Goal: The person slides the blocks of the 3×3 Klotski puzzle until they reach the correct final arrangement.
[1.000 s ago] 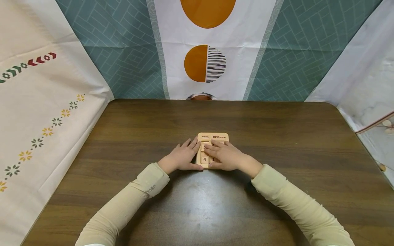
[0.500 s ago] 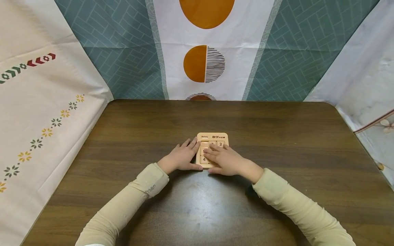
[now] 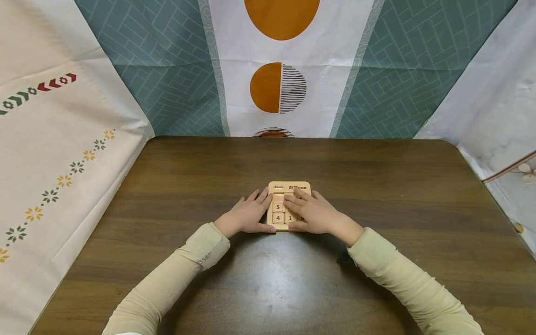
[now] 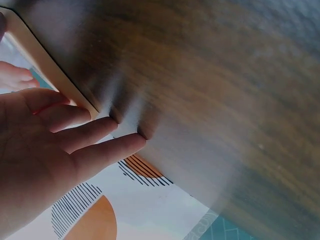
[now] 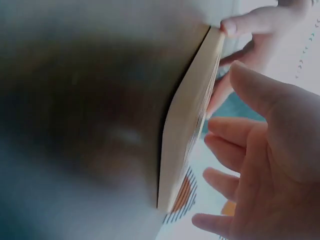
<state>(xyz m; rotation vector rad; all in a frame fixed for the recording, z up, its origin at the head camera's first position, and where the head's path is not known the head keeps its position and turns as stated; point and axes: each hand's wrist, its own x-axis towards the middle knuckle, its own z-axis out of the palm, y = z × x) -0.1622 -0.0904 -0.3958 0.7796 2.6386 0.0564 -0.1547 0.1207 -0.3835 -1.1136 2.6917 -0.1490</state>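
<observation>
A wooden number sliding puzzle [image 3: 278,224] lies flat on the table, its pale frame holding square numbered tiles. In the head view I can read the 5 tile [image 3: 278,207], the 4 tile [image 3: 278,218] and the 1 tile [image 3: 289,218]; the top-left slot shows bare wood. My left hand [image 3: 250,214] rests at the puzzle's left side, fingers extended along the edge, thumb by the near-left corner. My right hand [image 3: 316,214] lies over the right part, with straight fingers reaching across the tiles. It hides most of the right-hand tiles; whether every fingertip touches them cannot be told.
A dark brown wooden table [image 3: 201,172] surrounds the puzzle. Behind it hangs a teal and white patterned cloth [image 3: 331,93]. White cloths with printed decoration flank it, including the left cloth [image 3: 54,153].
A tile has slid down from the top-left slot, so the 5 sits above the 4. My right hand has shifted slightly right and away from me, while my left hand stays in place.
</observation>
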